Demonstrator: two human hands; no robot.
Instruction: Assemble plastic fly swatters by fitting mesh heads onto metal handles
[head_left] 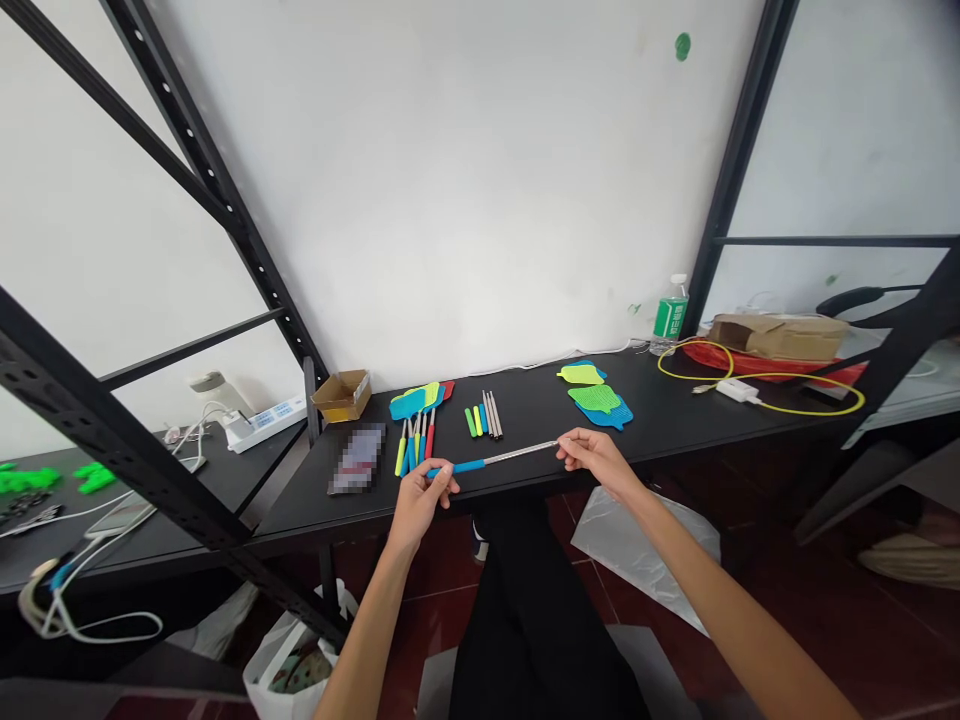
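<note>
My left hand [420, 500] grips the blue plastic end of a thin metal rod [517, 455], which looks like a fly swatter handle. My right hand [592, 462] pinches the rod's bare far end, and the rod lies level just above the black table's front edge [525, 478]. Behind the left hand lie several assembled handles [412, 447] and a pile of blue, green and red swatter heads [418, 401]. Short green and yellow grips [474, 421] lie next to several bare rods [491, 414]. Further right are blue and green swatter heads [598, 402].
A small open cardboard box [342, 396] and a blurred flat item [357, 458] sit at the table's left. A water bottle [670, 310], yellow cable [757, 385] and cardboard package [780, 337] lie to the right. Black shelf uprights [217, 190] frame the table.
</note>
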